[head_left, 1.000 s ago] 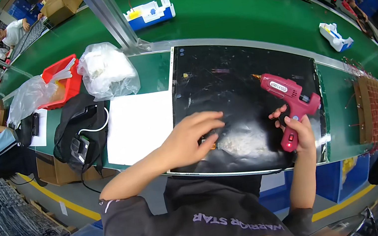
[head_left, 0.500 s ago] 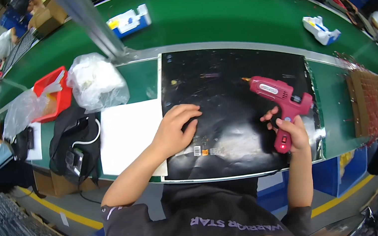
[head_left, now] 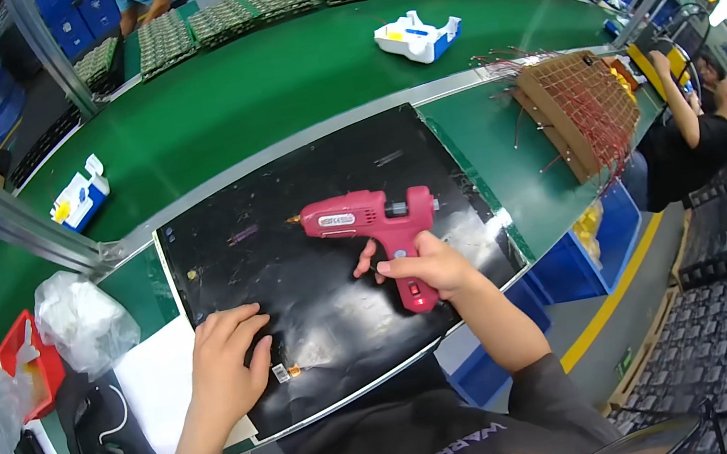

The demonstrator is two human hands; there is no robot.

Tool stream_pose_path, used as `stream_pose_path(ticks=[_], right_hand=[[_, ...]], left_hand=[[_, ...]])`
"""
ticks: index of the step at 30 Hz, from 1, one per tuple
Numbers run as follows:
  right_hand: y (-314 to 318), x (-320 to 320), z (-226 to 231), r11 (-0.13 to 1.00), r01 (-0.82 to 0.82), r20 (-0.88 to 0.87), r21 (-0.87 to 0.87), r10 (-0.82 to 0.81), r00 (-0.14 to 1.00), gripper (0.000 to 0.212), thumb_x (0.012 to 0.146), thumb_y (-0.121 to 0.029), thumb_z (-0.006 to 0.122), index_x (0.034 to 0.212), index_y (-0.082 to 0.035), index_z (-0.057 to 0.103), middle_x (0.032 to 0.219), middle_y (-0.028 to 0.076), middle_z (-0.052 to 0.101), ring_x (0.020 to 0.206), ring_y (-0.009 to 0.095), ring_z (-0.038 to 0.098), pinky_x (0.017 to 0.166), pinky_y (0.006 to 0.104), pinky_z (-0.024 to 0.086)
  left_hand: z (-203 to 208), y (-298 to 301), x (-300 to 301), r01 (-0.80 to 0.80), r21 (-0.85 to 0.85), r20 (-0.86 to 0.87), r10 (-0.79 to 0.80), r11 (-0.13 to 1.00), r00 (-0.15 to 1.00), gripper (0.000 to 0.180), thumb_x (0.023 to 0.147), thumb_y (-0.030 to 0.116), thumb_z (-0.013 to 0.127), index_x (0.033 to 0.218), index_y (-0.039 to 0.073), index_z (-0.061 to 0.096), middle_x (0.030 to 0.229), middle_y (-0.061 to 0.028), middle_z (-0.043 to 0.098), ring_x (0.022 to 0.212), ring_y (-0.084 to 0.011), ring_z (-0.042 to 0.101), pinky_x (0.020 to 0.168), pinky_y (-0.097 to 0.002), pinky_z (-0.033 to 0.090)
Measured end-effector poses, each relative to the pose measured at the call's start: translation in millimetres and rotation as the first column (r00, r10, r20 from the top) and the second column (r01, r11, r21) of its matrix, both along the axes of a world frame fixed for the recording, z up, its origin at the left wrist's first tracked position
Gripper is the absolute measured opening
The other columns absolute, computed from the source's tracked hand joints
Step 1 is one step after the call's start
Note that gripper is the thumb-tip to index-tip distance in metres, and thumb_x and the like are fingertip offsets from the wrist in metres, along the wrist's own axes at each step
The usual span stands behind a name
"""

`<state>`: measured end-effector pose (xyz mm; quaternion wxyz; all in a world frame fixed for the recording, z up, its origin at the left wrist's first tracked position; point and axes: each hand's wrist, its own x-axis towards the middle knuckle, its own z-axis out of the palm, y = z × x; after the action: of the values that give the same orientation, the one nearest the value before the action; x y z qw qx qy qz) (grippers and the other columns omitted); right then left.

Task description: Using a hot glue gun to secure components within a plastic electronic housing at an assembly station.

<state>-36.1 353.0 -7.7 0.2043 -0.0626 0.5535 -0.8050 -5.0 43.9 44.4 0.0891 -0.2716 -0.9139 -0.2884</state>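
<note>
My right hand [head_left: 436, 265] is wrapped round the handle of a dark pink hot glue gun [head_left: 370, 209]. The gun is held over a black mat [head_left: 324, 331], its brass-coloured nozzle pointing left. A short glue stick end shows at its back. My left hand [head_left: 229, 358] lies at the mat's left edge, fingers stretched out and empty. Beside it, a white sheet [head_left: 158, 385] is partly hidden by my left forearm. A small label sticker [head_left: 286, 371] sits on the mat near my left thumb.
At left are a plastic bag [head_left: 83, 320], red bin [head_left: 48, 365] and black bag [head_left: 91, 421]. Blue-and-white pieces [head_left: 418, 37] lie on the green belt [head_left: 263, 99] beyond. A brown board with red wires [head_left: 576, 107] stands right, near another person [head_left: 703, 138]. A metal post [head_left: 0, 208] rises far left.
My view has turned to the right, so the bench appears rotated and shifted left. The glue gun stays in my right hand; my left hand stays at the mat's left edge.
</note>
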Motion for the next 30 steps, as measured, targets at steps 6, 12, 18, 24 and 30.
stream_pose_path(ticks=[6,12,18,24,30], right_hand=[[-2,1,1,1.0,0.018,-0.009,0.011,-0.018,1.0,0.026,0.083,-0.001,0.065,0.107,-0.005,0.059,0.101,0.006,0.066,0.088,0.01,0.058,0.078,0.0257,0.046],[-3,4,-3,1.0,-0.002,-0.031,0.013,0.003,1.0,0.034,0.084,0.0,0.065,0.115,-0.004,0.054,0.104,0.006,0.061,0.103,0.015,0.059,0.091,0.0319,0.045],[-3,2,-6,0.999,-0.01,-0.056,0.038,0.012,0.998,0.036,0.083,0.002,0.063,0.117,-0.004,0.053,0.104,0.004,0.059,0.102,0.014,0.059,0.089,0.0304,0.047],[-1,1,-13,0.997,-0.008,-0.043,0.072,0.012,0.999,0.037,0.083,0.001,0.064,0.118,-0.003,0.053,0.106,0.004,0.06,0.101,0.013,0.059,0.087,0.0287,0.047],[-1,1,-8,1.0,0.014,0.008,0.021,-0.014,1.0,0.035,0.083,0.0,0.066,0.117,-0.002,0.054,0.105,0.005,0.062,0.101,0.013,0.059,0.089,0.029,0.047]], left_hand=[[38,21,-57,0.059,0.169,-0.097,-0.043,0.984,0.994,0.016,0.077,-0.002,0.063,0.093,-0.001,0.066,0.097,-0.0164,0.066,0.091,-0.0322,0.064,0.081,-0.0364,0.051],[41,111,-188,0.185,0.218,-0.129,-0.159,0.958,0.979,0.02,0.082,0.008,0.062,0.1,0.001,0.066,0.094,-0.0147,0.069,0.087,-0.0265,0.068,0.079,-0.0358,0.053],[10,237,-311,0.258,0.08,0.002,-0.259,0.963,0.966,0.026,0.076,0.015,0.061,0.098,0.004,0.07,0.096,-0.0168,0.07,0.092,-0.0318,0.068,0.085,-0.0391,0.053],[-22,320,-369,0.162,-0.097,-0.036,-0.166,0.982,0.985,0.04,0.077,0.021,0.065,0.112,0.003,0.067,0.107,-0.0195,0.068,0.099,-0.0338,0.065,0.091,-0.0396,0.051],[-34,353,-375,0.067,-0.185,0.09,-0.051,0.98,0.995,0.042,0.08,0.029,0.071,0.115,0.007,0.067,0.112,-0.0174,0.067,0.104,-0.0335,0.064,0.093,-0.0401,0.049]])
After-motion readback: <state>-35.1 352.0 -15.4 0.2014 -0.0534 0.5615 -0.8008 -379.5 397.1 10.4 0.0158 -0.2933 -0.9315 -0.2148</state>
